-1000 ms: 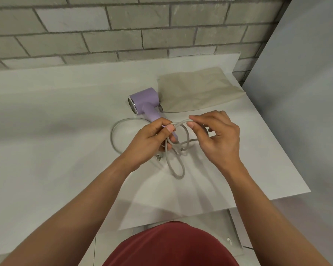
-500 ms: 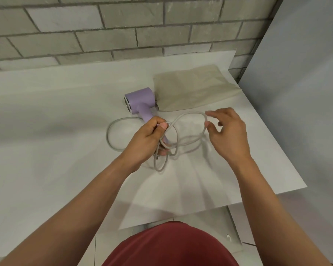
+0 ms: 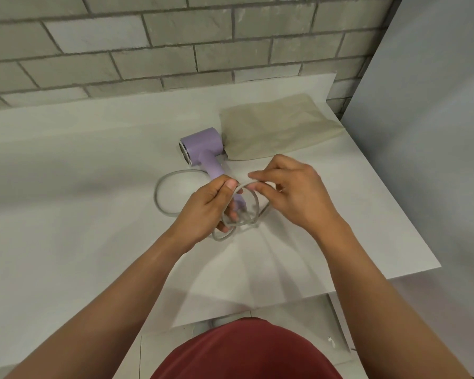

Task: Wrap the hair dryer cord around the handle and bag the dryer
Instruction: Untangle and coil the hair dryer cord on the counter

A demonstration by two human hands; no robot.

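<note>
A lilac hair dryer [image 3: 201, 147] lies on the white counter [image 3: 80, 201], its handle pointing toward me. Its grey cord [image 3: 159, 192] makes one wide loop to the left and several small coils near the handle's end. My left hand [image 3: 205, 212] grips those coils against the lower handle, thumb on top. My right hand [image 3: 293, 192] pinches a strand of the cord just right of the left thumb. A flat beige bag [image 3: 274, 129] lies behind the dryer, touching its back end. The plug is hidden.
A grey brick wall [image 3: 175, 45] runs along the back of the counter. A grey panel [image 3: 435, 132] stands at the right, past the counter's right edge. The counter's front edge is close to my red shirt [image 3: 244, 351].
My right hand, which had drawn a loop of cord out to the right, has come back left and now meets my left hand over the coils. The dryer has stayed in place.
</note>
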